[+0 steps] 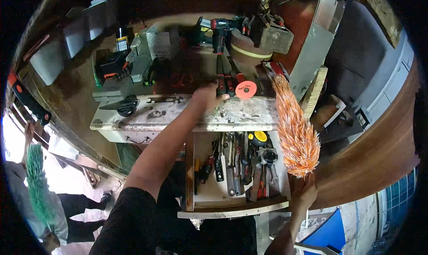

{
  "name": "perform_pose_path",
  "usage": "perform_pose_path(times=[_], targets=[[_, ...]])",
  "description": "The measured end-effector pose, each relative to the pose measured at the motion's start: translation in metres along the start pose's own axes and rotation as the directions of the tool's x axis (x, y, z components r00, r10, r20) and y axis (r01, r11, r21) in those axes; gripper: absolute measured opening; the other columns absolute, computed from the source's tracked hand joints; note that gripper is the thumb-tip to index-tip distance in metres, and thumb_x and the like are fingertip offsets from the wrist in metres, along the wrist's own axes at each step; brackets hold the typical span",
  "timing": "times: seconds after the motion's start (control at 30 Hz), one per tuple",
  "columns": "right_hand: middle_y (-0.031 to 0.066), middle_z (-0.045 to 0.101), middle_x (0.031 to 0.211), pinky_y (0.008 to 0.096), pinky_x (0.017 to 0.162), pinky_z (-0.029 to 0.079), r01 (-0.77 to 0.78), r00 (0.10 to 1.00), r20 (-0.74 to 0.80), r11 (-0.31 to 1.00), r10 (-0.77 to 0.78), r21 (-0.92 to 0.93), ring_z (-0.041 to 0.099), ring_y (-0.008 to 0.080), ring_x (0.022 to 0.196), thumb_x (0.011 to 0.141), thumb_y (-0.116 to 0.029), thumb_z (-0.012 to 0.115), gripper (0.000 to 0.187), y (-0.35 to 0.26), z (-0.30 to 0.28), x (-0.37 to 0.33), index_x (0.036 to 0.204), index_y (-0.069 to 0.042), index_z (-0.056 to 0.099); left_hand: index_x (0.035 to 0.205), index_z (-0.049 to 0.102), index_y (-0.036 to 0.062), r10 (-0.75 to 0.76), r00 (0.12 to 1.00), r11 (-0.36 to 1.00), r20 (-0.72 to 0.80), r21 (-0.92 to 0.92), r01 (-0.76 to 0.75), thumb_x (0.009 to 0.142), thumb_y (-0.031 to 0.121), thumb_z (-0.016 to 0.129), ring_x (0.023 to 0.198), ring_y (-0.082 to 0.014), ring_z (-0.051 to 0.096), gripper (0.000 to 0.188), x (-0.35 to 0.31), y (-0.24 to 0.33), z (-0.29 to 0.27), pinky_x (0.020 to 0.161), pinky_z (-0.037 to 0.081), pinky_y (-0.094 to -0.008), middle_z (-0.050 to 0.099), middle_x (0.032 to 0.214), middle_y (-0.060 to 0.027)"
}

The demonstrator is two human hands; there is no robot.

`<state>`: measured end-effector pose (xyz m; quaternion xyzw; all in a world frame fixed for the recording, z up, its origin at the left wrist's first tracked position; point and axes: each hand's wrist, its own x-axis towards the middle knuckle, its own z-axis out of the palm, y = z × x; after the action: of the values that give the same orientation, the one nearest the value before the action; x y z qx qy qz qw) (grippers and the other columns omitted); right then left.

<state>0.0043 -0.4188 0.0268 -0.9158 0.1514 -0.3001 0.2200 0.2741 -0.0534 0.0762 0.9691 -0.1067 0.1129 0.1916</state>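
My right hand [304,194] is closed round the lower end of an orange-and-white fluffy duster [296,132], whose head points up along the right end of the workbench. My left hand [208,97] reaches over the bench top and is closed at a tool with red-and-black handles [220,80], partly hidden by the fingers. Just right of it lies a round orange disc [245,90] with a dark centre. Below, an open drawer [234,206] holds screwdrivers, wrenches, a yellow tape measure [257,138] and other hand tools.
Black-handled scissors [128,106] lie on the bench top [240,114]. Behind are a red-and-black power drill [220,29], a metal box [276,38] and an orange-and-black tool [113,66]. At far left another person [67,215] holds a green duster [38,183]. A hand saw [29,99] hangs nearby.
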Motion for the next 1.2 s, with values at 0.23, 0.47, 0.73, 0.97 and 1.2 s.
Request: perform_pose_path(times=[0.23,0.47,0.73,0.97,1.2], targets=[[0.0244,0.063,0.099,0.0491,0.071,0.046,-0.01,0.999,0.035,1.0,0.011,-0.016,0.059,0.0451,0.09,0.089,-0.029,0.057,0.032,0.0,0.0,-0.002,0.107,-0.003,0.059,0.128,0.048,0.0007,-0.02,0.998,0.999,-0.063,-0.035,0.018,0.081,0.054,0.061,0.1,-0.0409,0.058,0.073,-0.02,0.017,-0.014,0.086,0.047,-0.0472,0.061,0.108,-0.0264],[0.0265,0.062,0.087,0.0418,0.066,0.046,0.106,0.994,0.006,0.991,-0.107,0.087,0.061,0.0437,0.079,0.091,-0.028,0.057,0.03,-0.005,0.005,0.009,0.1,0.001,0.057,0.122,0.057,0.0052,0.113,0.95,0.992,-0.29,-0.014,-0.122,0.079,0.054,0.063,0.097,-0.0417,0.061,0.065,-0.005,-0.001,0.002,0.084,0.05,-0.0466,0.064,0.102,-0.0247],[0.0254,0.064,0.094,0.0405,0.072,0.048,0.185,0.982,0.015,0.98,-0.186,0.069,0.062,0.0427,0.089,0.09,-0.018,0.057,0.026,0.004,0.004,0.003,0.107,0.002,0.059,0.122,0.058,0.0117,0.088,0.95,0.996,-0.299,-0.006,-0.094,0.075,0.062,0.064,0.092,-0.0392,0.064,0.069,-0.012,0.009,0.002,0.081,0.052,-0.0456,0.066,0.099,-0.0215],[0.0236,0.064,0.098,0.0393,0.074,0.048,0.07,0.992,0.099,0.989,-0.084,0.132,0.063,0.041,0.092,0.09,-0.014,0.055,0.025,-0.022,-0.009,0.004,0.109,0.001,0.058,0.127,0.054,0.0121,0.157,0.935,0.984,-0.317,0.128,-0.122,0.078,0.068,0.057,0.091,-0.0348,0.066,0.074,0.0,-0.009,0.014,0.08,0.052,-0.0431,0.067,0.099,-0.0195],[0.0254,0.063,0.098,0.0414,0.073,0.048,0.052,0.994,0.09,0.993,-0.062,0.11,0.061,0.0445,0.089,0.092,-0.015,0.052,0.024,-0.025,-0.008,0.007,0.108,0.001,0.058,0.123,0.056,0.0126,0.173,0.935,0.984,-0.311,0.093,-0.151,0.079,0.061,0.062,0.081,-0.0342,0.067,0.066,0.001,-0.006,0.01,0.073,0.053,-0.043,0.067,0.09,-0.0201]])
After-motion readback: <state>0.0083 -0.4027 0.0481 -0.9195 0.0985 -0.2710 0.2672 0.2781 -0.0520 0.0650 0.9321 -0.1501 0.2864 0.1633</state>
